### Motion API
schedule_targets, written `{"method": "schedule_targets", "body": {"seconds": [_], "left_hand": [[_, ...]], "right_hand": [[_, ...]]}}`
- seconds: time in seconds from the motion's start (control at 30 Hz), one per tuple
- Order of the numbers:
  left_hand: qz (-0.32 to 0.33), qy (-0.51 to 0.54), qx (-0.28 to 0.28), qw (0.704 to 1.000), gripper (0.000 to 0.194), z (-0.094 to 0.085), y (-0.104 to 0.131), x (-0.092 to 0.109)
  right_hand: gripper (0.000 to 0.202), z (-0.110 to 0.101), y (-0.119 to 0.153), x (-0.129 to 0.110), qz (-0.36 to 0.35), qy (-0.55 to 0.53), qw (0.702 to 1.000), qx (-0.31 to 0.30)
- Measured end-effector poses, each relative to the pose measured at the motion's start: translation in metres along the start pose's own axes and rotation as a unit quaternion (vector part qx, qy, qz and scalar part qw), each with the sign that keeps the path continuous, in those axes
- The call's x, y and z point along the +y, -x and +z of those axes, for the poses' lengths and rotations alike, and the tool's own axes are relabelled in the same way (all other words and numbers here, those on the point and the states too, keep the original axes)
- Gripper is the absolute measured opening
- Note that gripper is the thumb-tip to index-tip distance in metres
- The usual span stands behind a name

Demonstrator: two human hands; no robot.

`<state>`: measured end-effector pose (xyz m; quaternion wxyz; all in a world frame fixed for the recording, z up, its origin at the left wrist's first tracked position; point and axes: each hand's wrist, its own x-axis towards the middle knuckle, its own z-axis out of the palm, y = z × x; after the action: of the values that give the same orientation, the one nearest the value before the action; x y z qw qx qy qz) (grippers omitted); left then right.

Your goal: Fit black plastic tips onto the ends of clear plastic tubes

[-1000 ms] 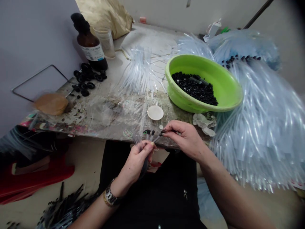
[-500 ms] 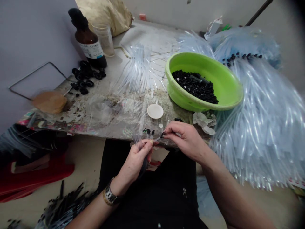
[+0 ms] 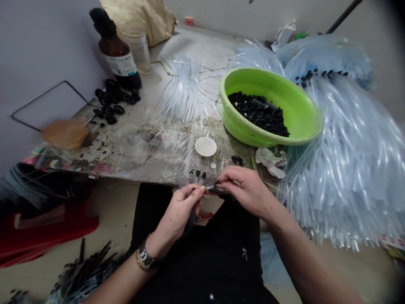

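My left hand (image 3: 182,209) is closed around a bundle of clear plastic tubes (image 3: 182,181), at the front edge of the table. One clear tube (image 3: 209,188) sticks out to the right between its thumb and forefinger. My right hand (image 3: 242,185) pinches a small black fitting (image 3: 217,183) at that tube's end; whether the fitting is seated on the tube cannot be made out. Black-tipped tube ends (image 3: 198,173) show just above the left hand. A small white lid (image 3: 206,146) lies on the table beyond both hands.
A green basin (image 3: 272,109) of black fittings (image 3: 257,114) stands behind my right hand. Large bundles of clear tubes (image 3: 344,169) hang over the table's right side. A brown bottle (image 3: 117,52) and black rings (image 3: 110,101) stand at the back left, with crumpled paper (image 3: 271,161) near the basin.
My right hand has dipped slightly with the black fitting, and the tube between the hands lies more level. The left hand stays in nearly the same place.
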<state>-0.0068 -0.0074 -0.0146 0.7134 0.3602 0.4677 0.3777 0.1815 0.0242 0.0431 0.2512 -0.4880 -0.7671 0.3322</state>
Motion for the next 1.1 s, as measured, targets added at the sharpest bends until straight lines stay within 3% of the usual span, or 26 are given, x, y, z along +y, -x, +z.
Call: {"method": "schedule_targets", "body": {"seconds": [0.17,0.4,0.83,1.1], "left_hand": [[-0.007,-0.001,-0.009,1.000,0.023,0.000,0.000,0.001],[-0.013,0.004,-0.015,1.000,0.025,0.004,0.001,-0.004],[-0.006,-0.011,-0.026,1.000,0.027,0.005,0.001,-0.004],[-0.029,0.016,-0.014,0.999,0.023,0.008,0.002,0.000]], "right_hand": [[0.015,0.007,0.004,0.002,0.038,-0.029,0.999,0.016],[0.016,0.015,0.009,0.003,0.038,-0.024,0.998,0.051],[0.005,0.012,0.015,0.005,0.131,-0.145,0.979,0.054],[0.007,0.013,0.020,0.008,0.133,-0.169,0.975,0.058]]}}
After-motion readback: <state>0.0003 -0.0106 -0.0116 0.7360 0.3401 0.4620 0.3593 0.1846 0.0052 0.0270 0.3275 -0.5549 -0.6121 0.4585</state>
